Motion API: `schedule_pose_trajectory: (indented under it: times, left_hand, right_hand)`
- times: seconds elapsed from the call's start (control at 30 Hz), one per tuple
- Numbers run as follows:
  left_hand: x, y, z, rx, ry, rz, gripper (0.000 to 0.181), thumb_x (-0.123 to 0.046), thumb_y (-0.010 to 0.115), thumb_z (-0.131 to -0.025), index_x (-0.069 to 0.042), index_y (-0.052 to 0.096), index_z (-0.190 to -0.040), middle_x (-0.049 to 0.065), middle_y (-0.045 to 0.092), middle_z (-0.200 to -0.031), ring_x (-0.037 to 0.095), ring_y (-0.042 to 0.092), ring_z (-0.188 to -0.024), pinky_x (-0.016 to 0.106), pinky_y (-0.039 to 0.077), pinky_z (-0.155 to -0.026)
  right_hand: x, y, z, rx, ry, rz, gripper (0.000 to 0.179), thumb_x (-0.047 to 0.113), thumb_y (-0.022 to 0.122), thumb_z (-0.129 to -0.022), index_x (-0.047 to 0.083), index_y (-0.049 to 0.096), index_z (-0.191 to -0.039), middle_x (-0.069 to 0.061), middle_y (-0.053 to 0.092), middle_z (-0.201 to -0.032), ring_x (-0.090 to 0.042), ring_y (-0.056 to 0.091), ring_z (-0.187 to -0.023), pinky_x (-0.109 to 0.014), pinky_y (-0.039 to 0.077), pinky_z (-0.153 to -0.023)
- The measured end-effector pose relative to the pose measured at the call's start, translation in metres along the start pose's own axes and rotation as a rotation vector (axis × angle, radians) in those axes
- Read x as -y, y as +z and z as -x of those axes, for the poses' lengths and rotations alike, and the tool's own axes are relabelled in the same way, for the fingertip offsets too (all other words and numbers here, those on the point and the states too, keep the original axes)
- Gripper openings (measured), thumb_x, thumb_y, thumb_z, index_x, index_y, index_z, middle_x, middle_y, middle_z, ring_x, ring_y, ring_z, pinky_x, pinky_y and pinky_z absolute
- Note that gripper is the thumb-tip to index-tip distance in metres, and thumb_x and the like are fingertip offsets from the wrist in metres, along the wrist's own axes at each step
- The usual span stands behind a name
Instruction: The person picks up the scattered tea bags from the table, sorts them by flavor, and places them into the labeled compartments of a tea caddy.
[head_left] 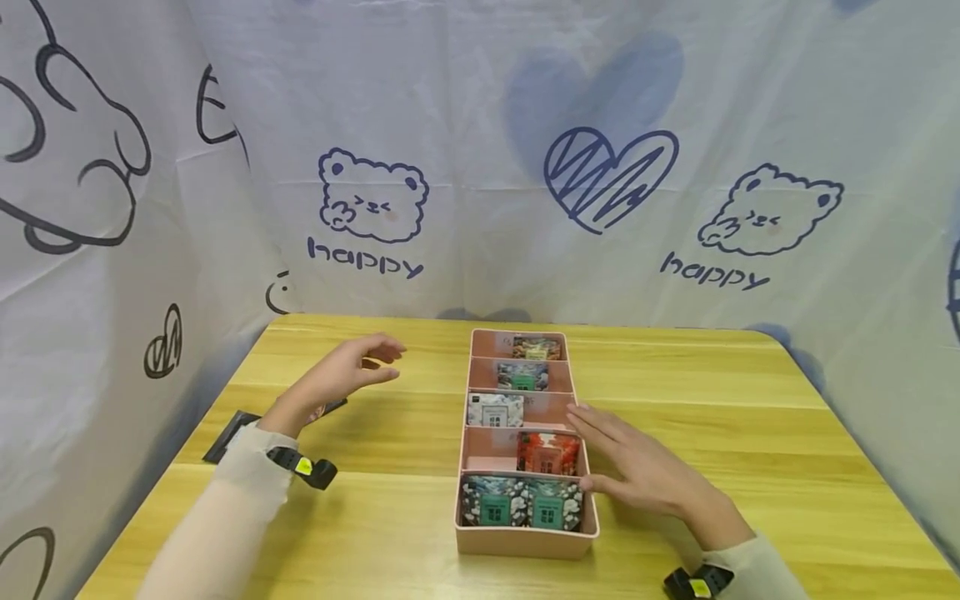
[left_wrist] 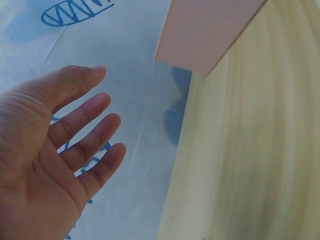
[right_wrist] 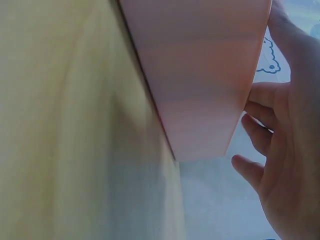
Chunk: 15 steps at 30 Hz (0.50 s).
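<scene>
A long pink box (head_left: 525,543) with several compartments stands on the table, small printed packets inside it. The nearest compartment holds two dark green packets (head_left: 495,502); a red packet (head_left: 549,454), a white packet (head_left: 495,410), a blue-green packet (head_left: 522,377) and an orange-brown packet (head_left: 536,347) sit in those behind. My right hand (head_left: 637,467) is at the box's right side, fingers extended at its rim, gripping nothing. To the left of the box my left hand (head_left: 348,367) hovers above the table, fingers loosely bent, holding nothing; its palm (left_wrist: 45,185) shows in the left wrist view.
Under my left forearm lies a dark flat packet (head_left: 228,435), partly hidden by the sleeve. The wooden table (head_left: 720,400) reaches back to a white cloth (head_left: 480,233) with printed bears and hearts, which also hangs along the left.
</scene>
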<state>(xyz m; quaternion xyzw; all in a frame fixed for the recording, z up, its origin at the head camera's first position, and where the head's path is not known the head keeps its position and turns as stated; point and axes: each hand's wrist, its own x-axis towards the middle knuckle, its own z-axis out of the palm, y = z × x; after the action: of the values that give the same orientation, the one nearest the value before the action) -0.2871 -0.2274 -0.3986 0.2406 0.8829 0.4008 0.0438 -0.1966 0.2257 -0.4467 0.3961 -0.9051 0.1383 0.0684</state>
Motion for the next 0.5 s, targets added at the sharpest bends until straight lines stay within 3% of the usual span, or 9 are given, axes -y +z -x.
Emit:
schedule_pose_trajectory:
  times: [0.33,0.5]
  left_hand:
    - [0.02,-0.013,0.023,-0.057,-0.041,-0.051,0.047,-0.023,0.068,-0.094,-0.007,0.054,-0.135,0.018,0.056,-0.134,0.034,0.051,-0.122,0.052,0.042,-0.102]
    - [0.032,-0.017,0.036,-0.085,-0.093,-0.056,0.05,-0.019,0.069,-0.093,-0.005,0.052,-0.139,0.021,0.054,-0.134,0.036,0.049,-0.123,0.054,0.042,-0.101]
  right_hand:
    - [0.002,0.003,0.006,-0.01,-0.014,-0.021,0.084,0.049,0.061,-0.093,0.017,0.02,-0.158,-0.006,0.021,-0.161,-0.034,0.029,-0.142,-0.055,0.033,-0.108]
    - [0.003,0.004,0.006,-0.004,-0.018,-0.016,0.084,0.05,0.062,-0.092,0.016,0.02,-0.158,-0.008,0.022,-0.161,-0.031,0.025,-0.144,-0.053,0.03,-0.11]
